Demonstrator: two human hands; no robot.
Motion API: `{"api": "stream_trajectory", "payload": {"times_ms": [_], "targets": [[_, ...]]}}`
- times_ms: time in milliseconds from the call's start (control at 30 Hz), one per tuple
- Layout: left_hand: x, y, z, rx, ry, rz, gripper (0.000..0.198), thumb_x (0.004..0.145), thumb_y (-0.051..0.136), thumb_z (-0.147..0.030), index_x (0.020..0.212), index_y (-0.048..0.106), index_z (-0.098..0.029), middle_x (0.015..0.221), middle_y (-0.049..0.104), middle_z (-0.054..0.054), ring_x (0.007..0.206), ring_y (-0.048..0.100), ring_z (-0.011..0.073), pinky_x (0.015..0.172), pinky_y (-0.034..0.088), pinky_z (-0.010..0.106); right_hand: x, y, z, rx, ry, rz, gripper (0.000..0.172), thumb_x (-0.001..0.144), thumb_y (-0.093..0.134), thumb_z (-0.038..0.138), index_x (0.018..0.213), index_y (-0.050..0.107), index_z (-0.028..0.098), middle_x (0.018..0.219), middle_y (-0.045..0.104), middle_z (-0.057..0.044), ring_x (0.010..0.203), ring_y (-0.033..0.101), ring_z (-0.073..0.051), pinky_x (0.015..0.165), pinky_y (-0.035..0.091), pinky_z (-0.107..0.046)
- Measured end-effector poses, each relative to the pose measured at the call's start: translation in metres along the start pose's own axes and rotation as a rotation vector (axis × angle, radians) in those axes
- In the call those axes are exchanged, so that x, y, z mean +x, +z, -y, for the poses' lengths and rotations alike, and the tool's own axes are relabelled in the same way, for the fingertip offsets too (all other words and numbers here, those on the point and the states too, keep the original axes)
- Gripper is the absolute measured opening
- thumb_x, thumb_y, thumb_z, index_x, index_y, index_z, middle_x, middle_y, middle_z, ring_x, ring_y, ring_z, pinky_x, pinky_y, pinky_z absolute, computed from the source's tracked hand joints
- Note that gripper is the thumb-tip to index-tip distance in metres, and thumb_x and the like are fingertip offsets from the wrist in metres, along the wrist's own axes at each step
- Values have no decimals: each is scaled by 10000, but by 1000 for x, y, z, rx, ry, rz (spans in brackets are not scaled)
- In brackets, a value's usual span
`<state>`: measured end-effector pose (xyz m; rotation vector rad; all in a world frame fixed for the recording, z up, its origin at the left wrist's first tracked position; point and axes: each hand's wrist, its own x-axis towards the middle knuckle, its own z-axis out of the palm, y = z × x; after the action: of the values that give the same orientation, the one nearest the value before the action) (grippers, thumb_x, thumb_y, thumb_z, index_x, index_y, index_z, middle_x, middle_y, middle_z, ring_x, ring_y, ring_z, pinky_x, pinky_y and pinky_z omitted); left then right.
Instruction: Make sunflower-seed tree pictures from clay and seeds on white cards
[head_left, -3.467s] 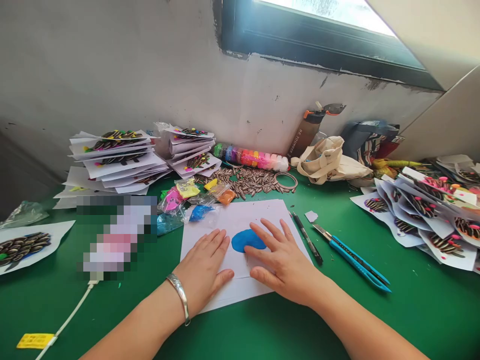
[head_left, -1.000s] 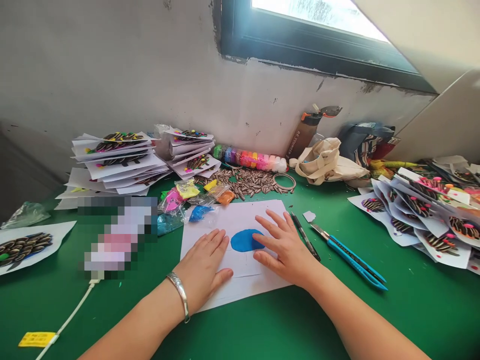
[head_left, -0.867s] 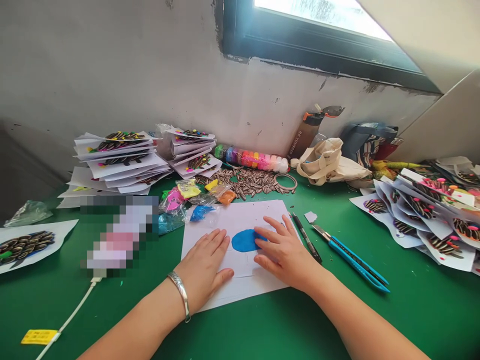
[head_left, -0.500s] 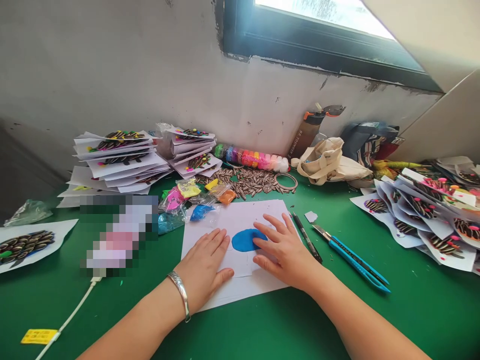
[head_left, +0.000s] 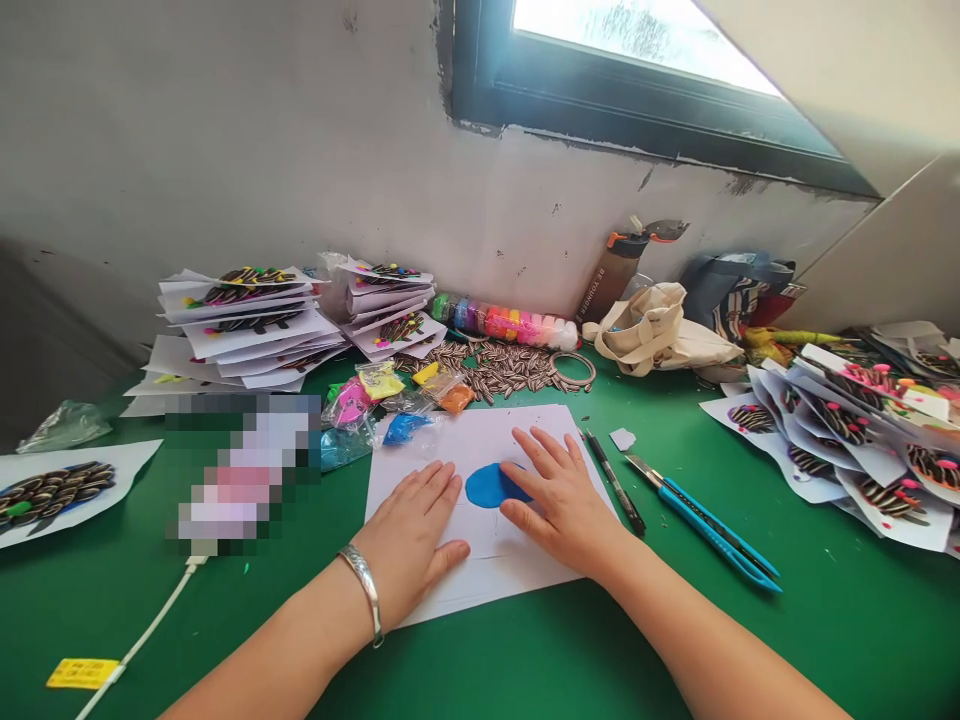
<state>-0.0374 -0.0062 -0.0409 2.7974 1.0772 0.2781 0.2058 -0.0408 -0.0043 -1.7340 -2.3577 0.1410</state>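
A flat blue oval of modelling clay [head_left: 486, 486] lies on white paper [head_left: 465, 575] in front of me. My left hand [head_left: 415, 532] rests flat on the paper, left of the oval, fingers stretched out and a silver bangle on the wrist. My right hand [head_left: 556, 492] is spread over the oval's right side; its fingers touch or hover over the clay and hide that part. Faint pencil lines show below the oval. A small bag of blue clay [head_left: 405, 428] lies on the paper's top edge.
Right of the paper lie a black pen [head_left: 615, 483] and a blue craft knife [head_left: 705, 523], blade out. Sunflower seeds [head_left: 502, 368] and more clay bags [head_left: 352, 402] lie behind. Seed-decorated papers are stacked left [head_left: 247, 340] and right [head_left: 862, 440]. A white cable [head_left: 154, 630] runs at left.
My right hand has shifted slightly left across the blue clay, covering more of its right side. My left hand stays flat on the paper. The view has tilted a little.
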Motion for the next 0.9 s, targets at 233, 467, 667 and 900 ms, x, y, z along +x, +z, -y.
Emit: {"api": "stream_trajectory", "payload": {"times_ms": [233,467,667,900], "targets": [[0,1,0,1,3,-3,608,894,471,-450,1414,364,-155,1497,343,115,1374,302,285,1120,294,449,2,4,8,16,-4,6,476,904,407,565,1306,519,337,1517,307,-55,1391,214,-354,1070,129,-668],[0,2,-1,-8,1,-9,606,893,471,-463,1412,367,-167,1494,351,109,1372,307,283,1123,286,449,6,10,15,35,5,-4,488,898,424,566,1319,507,332,1511,316,-70,1377,248,-356,1061,159,-670],[0,3,0,-4,-2,-15,609,887,483,-448,1411,367,-160,1493,350,116,1374,304,276,1124,284,443,5,12,11,26,43,-34,464,915,407,545,1275,554,293,1494,349,-80,1373,259,-359,1062,165,-669],[1,2,0,-11,-4,3,616,887,486,-452,1411,367,-152,1496,341,118,1378,296,282,1125,281,455,5,11,10,36,17,-15,445,926,377,544,1252,566,308,1426,455,-55,1340,321,-341,1063,157,-670]]}}
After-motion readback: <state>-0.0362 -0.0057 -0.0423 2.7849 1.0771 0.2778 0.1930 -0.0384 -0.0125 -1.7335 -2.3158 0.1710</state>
